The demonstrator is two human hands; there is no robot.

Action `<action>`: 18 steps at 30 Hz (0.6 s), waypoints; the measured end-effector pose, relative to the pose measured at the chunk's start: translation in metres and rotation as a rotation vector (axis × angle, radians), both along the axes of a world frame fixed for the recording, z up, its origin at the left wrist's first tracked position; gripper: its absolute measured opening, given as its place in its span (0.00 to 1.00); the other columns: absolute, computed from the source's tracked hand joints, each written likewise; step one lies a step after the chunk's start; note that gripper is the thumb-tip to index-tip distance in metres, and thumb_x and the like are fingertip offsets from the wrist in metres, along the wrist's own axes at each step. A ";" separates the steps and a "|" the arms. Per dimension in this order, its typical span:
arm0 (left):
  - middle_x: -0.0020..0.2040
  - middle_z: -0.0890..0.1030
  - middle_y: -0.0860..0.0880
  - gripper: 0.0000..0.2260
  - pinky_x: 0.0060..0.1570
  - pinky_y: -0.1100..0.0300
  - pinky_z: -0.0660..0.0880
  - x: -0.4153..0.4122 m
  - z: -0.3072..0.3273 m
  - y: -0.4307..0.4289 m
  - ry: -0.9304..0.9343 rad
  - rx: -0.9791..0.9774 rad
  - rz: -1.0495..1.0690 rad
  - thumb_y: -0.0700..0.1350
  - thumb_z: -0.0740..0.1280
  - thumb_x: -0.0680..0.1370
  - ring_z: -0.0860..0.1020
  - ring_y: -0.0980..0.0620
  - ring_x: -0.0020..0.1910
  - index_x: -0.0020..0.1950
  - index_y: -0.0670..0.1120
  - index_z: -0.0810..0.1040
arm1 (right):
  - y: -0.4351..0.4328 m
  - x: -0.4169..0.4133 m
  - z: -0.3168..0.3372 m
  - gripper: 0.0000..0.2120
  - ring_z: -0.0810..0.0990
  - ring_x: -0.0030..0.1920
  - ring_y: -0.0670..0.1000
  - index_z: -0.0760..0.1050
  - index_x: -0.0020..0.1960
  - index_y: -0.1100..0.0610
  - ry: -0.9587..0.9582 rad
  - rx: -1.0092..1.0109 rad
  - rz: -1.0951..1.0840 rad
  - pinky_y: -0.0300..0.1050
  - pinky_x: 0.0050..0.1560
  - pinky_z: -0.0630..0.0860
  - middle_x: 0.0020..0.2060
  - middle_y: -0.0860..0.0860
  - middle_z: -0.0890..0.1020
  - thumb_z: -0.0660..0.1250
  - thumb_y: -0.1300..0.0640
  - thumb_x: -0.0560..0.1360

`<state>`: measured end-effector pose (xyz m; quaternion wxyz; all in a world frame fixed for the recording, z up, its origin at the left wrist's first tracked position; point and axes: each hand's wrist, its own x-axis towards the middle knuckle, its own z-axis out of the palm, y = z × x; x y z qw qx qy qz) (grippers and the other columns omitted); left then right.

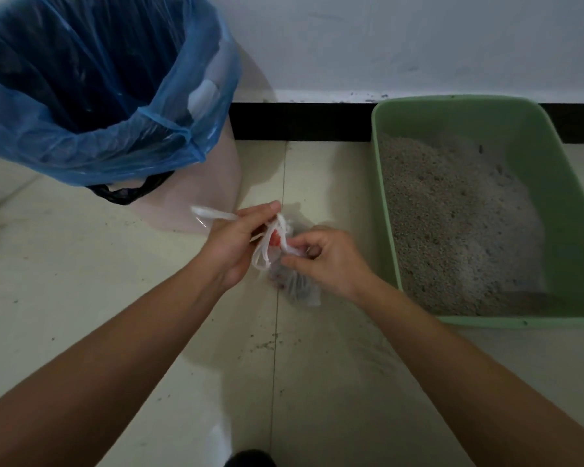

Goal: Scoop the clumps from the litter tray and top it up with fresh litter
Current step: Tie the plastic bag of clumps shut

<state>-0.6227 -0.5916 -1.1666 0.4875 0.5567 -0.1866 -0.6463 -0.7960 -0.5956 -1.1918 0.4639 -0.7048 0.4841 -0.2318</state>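
Just left of the green litter tray (452, 117), both hands are low over the floor (81, 281) with a small see-through plastic bag (300, 288) between them. Left hand (236, 244), on the side away from the tray: its grip is curled round the white bag handles (267, 251), one strand running out past the knuckles, away from the tray. Right hand (327, 261), the one nearer the tray: thumb and fingertips pinching a strand of those same handles, the other fingers tucked in. The handles loop across between the two hands. Below them the bag sags toward the floor with something dark inside, too blurred to make out.

And the tray itself sits on the floor with its far end close to the black skirting (300, 121). Grey litter (452, 224) is heaped inside, banked higher toward the far left corner and thinner on the right. Well to the tray's left, beyond the hands, stands a pale bin (209, 183) lined with a blue bag (98, 112), a black bag edge (129, 193) peeking out beneath the liner. Loose grains (267, 345) speckle the floor on the near side of the tray's left corner.
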 end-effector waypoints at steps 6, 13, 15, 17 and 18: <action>0.41 0.80 0.41 0.13 0.35 0.59 0.78 0.000 -0.003 0.000 -0.148 -0.022 0.084 0.35 0.74 0.71 0.81 0.47 0.35 0.53 0.37 0.77 | -0.003 -0.006 0.000 0.04 0.84 0.42 0.48 0.82 0.50 0.47 -0.035 0.183 0.017 0.50 0.46 0.83 0.45 0.43 0.82 0.70 0.55 0.77; 0.47 0.80 0.40 0.11 0.52 0.51 0.80 0.001 -0.004 0.002 -0.310 -0.124 0.062 0.29 0.73 0.70 0.82 0.41 0.50 0.42 0.42 0.75 | -0.015 -0.004 -0.002 0.14 0.84 0.38 0.55 0.71 0.68 0.47 -0.171 0.395 -0.271 0.57 0.36 0.83 0.49 0.50 0.81 0.60 0.51 0.82; 0.47 0.82 0.39 0.11 0.52 0.50 0.80 0.002 -0.003 0.002 -0.334 -0.146 0.032 0.28 0.73 0.69 0.83 0.41 0.51 0.39 0.42 0.74 | -0.019 -0.003 -0.001 0.17 0.84 0.39 0.56 0.68 0.71 0.45 -0.141 0.357 -0.204 0.57 0.36 0.83 0.49 0.50 0.80 0.58 0.49 0.83; 0.47 0.83 0.39 0.12 0.54 0.49 0.80 0.004 -0.002 0.002 -0.364 -0.173 -0.014 0.28 0.73 0.69 0.83 0.42 0.52 0.37 0.42 0.74 | -0.024 -0.002 0.003 0.18 0.84 0.38 0.56 0.67 0.72 0.43 -0.152 0.304 -0.136 0.53 0.33 0.83 0.51 0.50 0.80 0.57 0.48 0.83; 0.45 0.84 0.40 0.12 0.54 0.48 0.79 0.005 -0.002 0.002 -0.381 -0.183 -0.033 0.28 0.73 0.69 0.83 0.42 0.51 0.36 0.43 0.75 | -0.025 -0.002 0.005 0.17 0.84 0.37 0.56 0.69 0.72 0.42 -0.168 0.285 -0.107 0.50 0.32 0.82 0.51 0.51 0.80 0.58 0.47 0.83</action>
